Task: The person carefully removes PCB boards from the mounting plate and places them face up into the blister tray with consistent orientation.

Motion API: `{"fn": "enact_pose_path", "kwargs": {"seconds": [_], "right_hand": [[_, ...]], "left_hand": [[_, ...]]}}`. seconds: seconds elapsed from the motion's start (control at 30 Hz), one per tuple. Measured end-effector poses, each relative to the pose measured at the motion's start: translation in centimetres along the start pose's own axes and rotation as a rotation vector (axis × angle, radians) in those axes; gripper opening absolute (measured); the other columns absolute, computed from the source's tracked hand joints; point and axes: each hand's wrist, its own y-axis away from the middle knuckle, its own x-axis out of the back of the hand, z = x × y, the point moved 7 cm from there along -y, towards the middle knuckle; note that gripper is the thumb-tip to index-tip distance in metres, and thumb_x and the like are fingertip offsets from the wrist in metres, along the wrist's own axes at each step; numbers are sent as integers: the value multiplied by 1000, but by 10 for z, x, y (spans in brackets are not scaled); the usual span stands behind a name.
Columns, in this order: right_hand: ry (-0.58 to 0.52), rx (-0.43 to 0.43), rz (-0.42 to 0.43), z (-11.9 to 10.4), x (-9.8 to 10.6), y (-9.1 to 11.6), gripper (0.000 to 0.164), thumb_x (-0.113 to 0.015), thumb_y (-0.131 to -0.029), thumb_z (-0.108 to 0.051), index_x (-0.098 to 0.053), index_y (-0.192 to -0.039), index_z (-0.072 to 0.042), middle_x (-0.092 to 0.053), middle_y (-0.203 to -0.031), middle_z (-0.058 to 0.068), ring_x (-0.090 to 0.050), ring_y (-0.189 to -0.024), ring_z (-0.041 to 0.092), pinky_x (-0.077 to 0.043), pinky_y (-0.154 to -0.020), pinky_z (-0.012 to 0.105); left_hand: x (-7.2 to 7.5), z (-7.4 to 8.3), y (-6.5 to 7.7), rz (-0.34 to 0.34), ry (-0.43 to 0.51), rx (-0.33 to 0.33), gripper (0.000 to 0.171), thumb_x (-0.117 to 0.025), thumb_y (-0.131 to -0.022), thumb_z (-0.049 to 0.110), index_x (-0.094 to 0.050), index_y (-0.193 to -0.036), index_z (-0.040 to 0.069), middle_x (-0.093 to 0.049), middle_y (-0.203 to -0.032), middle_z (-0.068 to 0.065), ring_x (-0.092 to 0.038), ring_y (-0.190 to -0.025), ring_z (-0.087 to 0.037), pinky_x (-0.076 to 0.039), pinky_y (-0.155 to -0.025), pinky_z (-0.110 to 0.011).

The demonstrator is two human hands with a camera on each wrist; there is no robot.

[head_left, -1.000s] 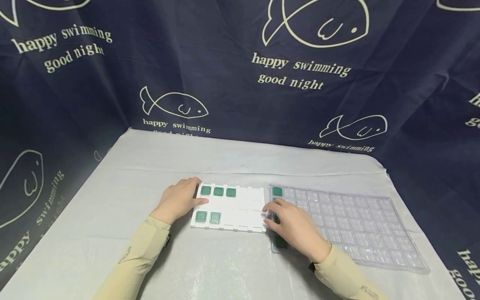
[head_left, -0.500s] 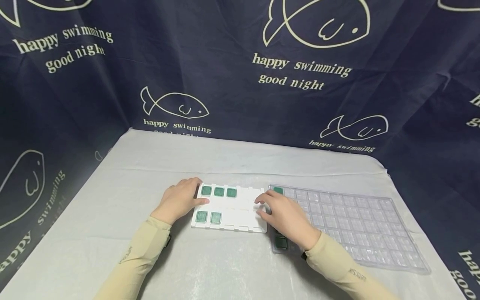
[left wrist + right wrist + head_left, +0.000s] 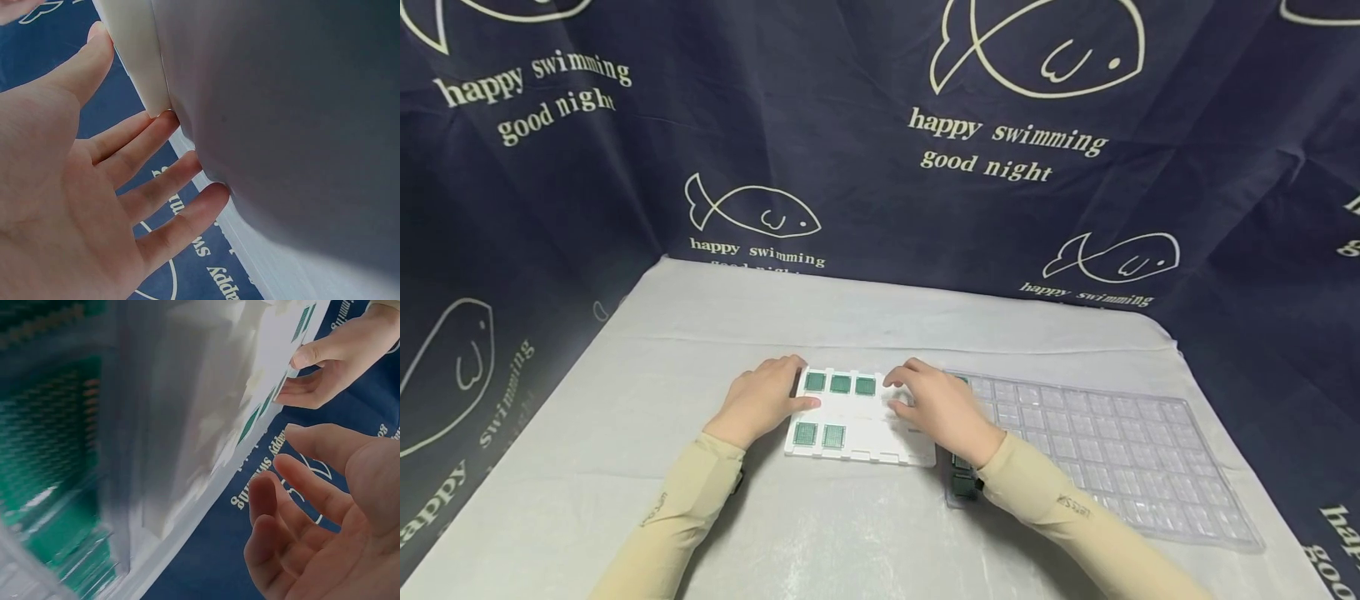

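White and slotted, a flat tray (image 3: 850, 411) lies on the pale cloth-covered table (image 3: 850, 525) in the head view, bearing five square green boards (image 3: 840, 384): three along its far row, two along its near row. The left hand (image 3: 756, 402) holds the tray's left end, thumb over the top face, fingers at the far corner. Over the right part of the tray is the right hand (image 3: 942, 408), thumb and fingers curved with a gap between them; whether they touch it I cannot tell. Just beside, partly under the right forearm, sits a clear compartmented tray (image 3: 1120, 450) with dark green pieces (image 3: 964, 485) in its left column.

From the left wrist, the thumb rests against the tray's edge and spread, nearly straight fingers reach its corner.

From the right wrist, the thumb and bent fingers stand apart, with nothing visible between them; green pieces loom close at the left.
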Motion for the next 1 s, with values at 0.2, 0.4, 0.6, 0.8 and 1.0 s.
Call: {"fn": "enact_pose_path", "kwargs": {"seconds": [0.2, 0.4, 0.6, 0.8, 1.0], "right_hand": [[6, 11, -28, -7, -5, -16, 28, -78, -90, -24, -72, -116, -16, -72, -109, 0, -70, -84, 14, -57, -66, 30], [12, 1, -92, -9, -10, -31, 36, -78, -91, -24, -70, -123, -13, -72, -116, 4, -73, -96, 21, -60, -71, 35], [20, -8, -145, -8, -17, -40, 37, -79, -90, -25, -70, -124, -11, -72, -116, 4, -72, -90, 19, -58, -67, 33], [26, 9, -161, -10, -23, -46, 36, -80, -89, -24, -72, -121, -11, -72, -112, 5, -71, -89, 19, -58, -68, 34], [57, 38, -173, -14, -27, -51, 32, -81, -88, -25, -74, -116, -11, -73, -109, 4, -71, -93, 20, -60, -78, 38]], "left_hand": [[1, 0, 0, 5, -2, 1, 58, -76, -88, 46, -60, -130, 9, -69, -127, -9, -64, -117, -31, -54, -84, -51], [0, -1, 0, 4, -3, 2, 58, -76, -88, 46, -60, -130, 9, -69, -127, -9, -64, -116, -31, -54, -83, -50], [-1, -1, -1, 8, -5, 1, 57, -76, -88, 47, -60, -128, 10, -69, -124, -8, -64, -113, -29, -54, -82, -49], [-1, -1, -1, 14, -7, -8, 56, -76, -88, 47, -61, -127, 10, -70, -122, -8, -65, -112, -30, -54, -81, -49], [-1, -2, -2, 10, -5, 0, 57, -76, -88, 47, -60, -129, 10, -70, -125, -9, -64, -115, -31, -54, -83, -50]]}}
